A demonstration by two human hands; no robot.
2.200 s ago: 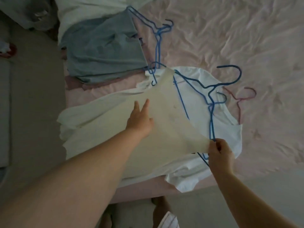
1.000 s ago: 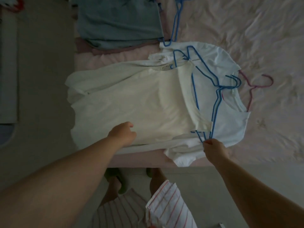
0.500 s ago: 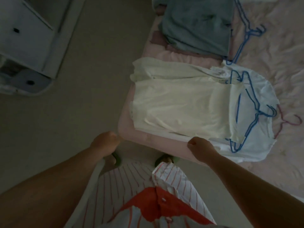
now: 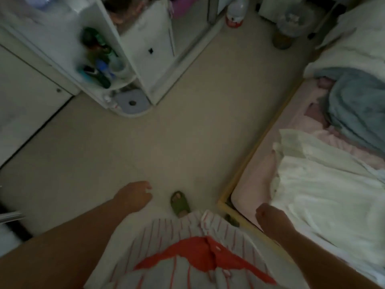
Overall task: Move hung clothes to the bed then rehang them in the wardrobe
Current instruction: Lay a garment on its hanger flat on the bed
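White clothes (image 4: 325,197) lie spread on the pink bed (image 4: 252,184) at the right. A grey-blue garment (image 4: 358,107) lies further up the bed. No hangers show in this view. My left hand (image 4: 134,196) hangs over the floor, fingers loosely curled, holding nothing. My right hand (image 4: 270,217) hangs by the bed's near corner, beside the white clothes, fingers loosely curled and empty. The white wardrobe (image 4: 150,51) stands at the top left with a door open.
Rounded corner shelves (image 4: 102,67) with bottles stand at the wardrobe's end. A white door panel (image 4: 27,101) is at the left. A bin (image 4: 291,19) and a bottle (image 4: 235,13) stand on the beige floor (image 4: 166,142) at the top. My foot wears a green slipper (image 4: 180,203).
My right hand let go of the blue hangers, leaving the white clothes on the bed. Both hands dropped to my sides, and my view turned left from the bed toward the wardrobe.
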